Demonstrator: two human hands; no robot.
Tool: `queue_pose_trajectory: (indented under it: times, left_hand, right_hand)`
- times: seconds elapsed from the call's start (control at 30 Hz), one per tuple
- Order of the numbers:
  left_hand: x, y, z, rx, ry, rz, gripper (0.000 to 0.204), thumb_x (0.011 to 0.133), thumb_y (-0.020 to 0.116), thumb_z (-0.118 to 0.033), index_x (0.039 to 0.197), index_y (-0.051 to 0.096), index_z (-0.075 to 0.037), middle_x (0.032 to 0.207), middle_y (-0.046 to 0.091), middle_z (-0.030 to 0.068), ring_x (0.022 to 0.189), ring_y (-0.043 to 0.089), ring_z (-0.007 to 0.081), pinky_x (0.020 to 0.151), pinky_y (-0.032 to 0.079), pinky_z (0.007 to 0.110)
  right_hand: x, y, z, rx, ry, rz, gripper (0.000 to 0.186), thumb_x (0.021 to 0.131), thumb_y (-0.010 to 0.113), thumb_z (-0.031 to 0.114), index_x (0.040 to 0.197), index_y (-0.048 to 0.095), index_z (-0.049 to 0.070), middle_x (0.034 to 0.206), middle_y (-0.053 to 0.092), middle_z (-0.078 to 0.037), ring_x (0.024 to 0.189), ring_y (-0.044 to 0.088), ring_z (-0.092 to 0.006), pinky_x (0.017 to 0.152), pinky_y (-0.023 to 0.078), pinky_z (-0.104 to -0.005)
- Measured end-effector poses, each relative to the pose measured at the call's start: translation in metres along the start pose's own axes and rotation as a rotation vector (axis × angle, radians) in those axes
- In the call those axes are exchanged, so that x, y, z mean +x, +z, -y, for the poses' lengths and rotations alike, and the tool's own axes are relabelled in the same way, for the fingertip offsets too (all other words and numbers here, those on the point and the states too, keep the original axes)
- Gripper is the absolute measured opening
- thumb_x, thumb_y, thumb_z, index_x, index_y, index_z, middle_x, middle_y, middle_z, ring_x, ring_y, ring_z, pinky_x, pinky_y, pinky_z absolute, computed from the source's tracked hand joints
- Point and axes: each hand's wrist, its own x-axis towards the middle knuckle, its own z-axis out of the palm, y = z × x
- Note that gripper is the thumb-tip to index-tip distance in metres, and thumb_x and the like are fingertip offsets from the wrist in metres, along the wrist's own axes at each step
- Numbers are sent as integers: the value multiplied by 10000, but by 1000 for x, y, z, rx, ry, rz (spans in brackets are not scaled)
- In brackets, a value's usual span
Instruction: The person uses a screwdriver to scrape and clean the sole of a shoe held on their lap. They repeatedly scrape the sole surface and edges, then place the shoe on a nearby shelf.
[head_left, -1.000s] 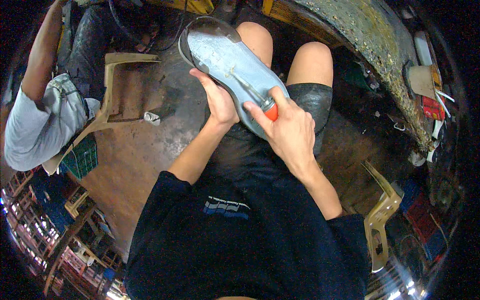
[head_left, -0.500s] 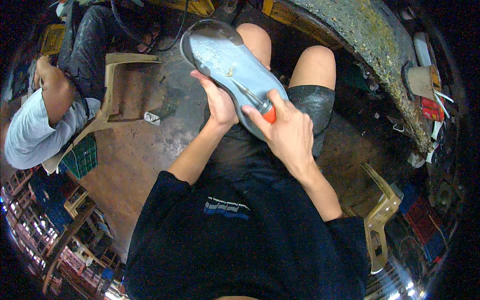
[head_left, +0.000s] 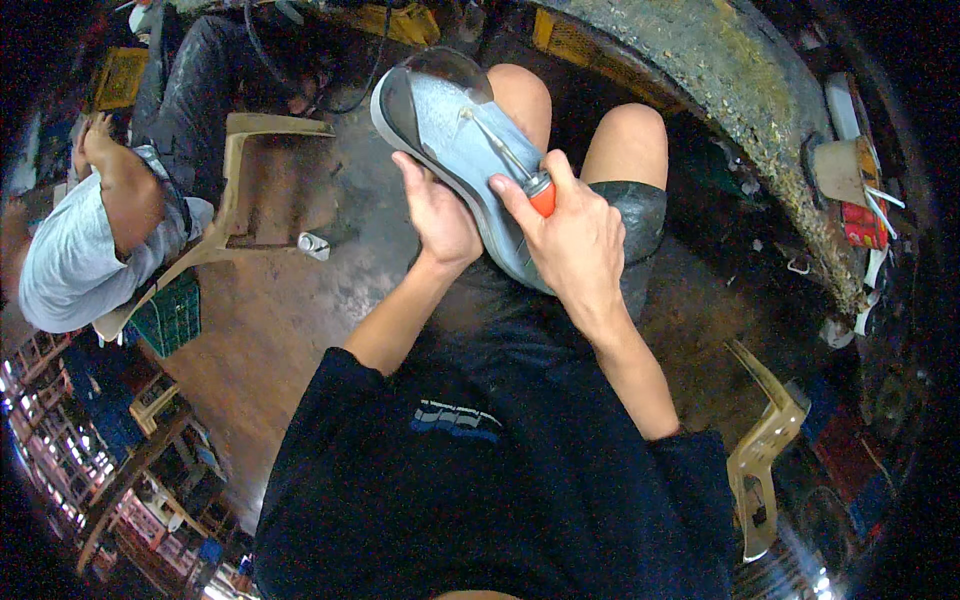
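A large grey-blue shoe sole (head_left: 437,110), dark and glossy at its far end, lies tilted over my lap with its broad face up. My left hand (head_left: 443,218) supports its left edge, thumb outside and the fingers partly hidden beneath. In my right hand (head_left: 580,225) is a screwdriver-like tool (head_left: 541,196) with a red-orange handle and a thin metal shaft. Its tip meets the sole's face, beside a small yellowish scrap. The right thumb and index finger press around the handle; the other fingers curl over the sole's near right side.
To the left a person in a grey shirt (head_left: 75,250) sits on a beige plastic chair (head_left: 235,180), with a green crate (head_left: 168,315) by it. A small white can (head_left: 313,246) lies on the floor. A crusted workbench edge (head_left: 770,150) runs along the right. Another beige chair (head_left: 760,470) stands lower right.
The tool's tip has moved up the sole, toward its far end. The sole has shifted slightly right in view and tilted, showing more of its left side wall. Both hands keep their holds.
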Motion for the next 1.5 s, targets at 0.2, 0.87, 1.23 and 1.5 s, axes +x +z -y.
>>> queue_pose_trajectory:
  times: [0.2, 0.87, 1.23, 1.5]
  left_hand:
    - [30, -9, -54, -181, -105, 208, 1029, 1050, 339, -870, 1611, 525, -28, 1581, 604, 217, 1465, 574, 395, 1278, 410, 542]
    - [28, -9, -40, -117, -4, 138, 731, 1062, 384, -783, 1584, 514, -288, 1529, 618, 217, 1371, 623, 486, 1112, 514, 751]
    - [26, -11, -37, -166, -18, 139, 726, 1044, 414, -807, 1617, 474, -364, 1502, 615, 203, 1333, 628, 453, 1122, 481, 797]
    - [28, -13, -36, -104, 28, 170, 693, 1058, 431, -788, 1602, 485, -363, 1509, 613, 202, 1327, 630, 462, 1119, 475, 810]
  right_hand:
    - [-4, 4, 7, -18, -57, 66, 618, 1001, 719, 674, 1155, 654, 80, 916, 785, -283, 825, 774, -533, 680, 606, -634]
    - [5, 8, 18, -3, -175, 180, 626, 1005, 710, 672, 1119, 650, 60, 841, 763, -275, 808, 759, -528, 697, 583, -630]
    - [12, 4, 24, -33, -255, 138, 602, 1014, 689, 684, 1095, 641, 89, 863, 773, -245, 759, 770, -483, 646, 603, -591]
    - [17, 10, 25, 0, -305, 35, 586, 1008, 696, 668, 1110, 712, 92, 768, 758, -230, 696, 779, -429, 617, 622, -539]
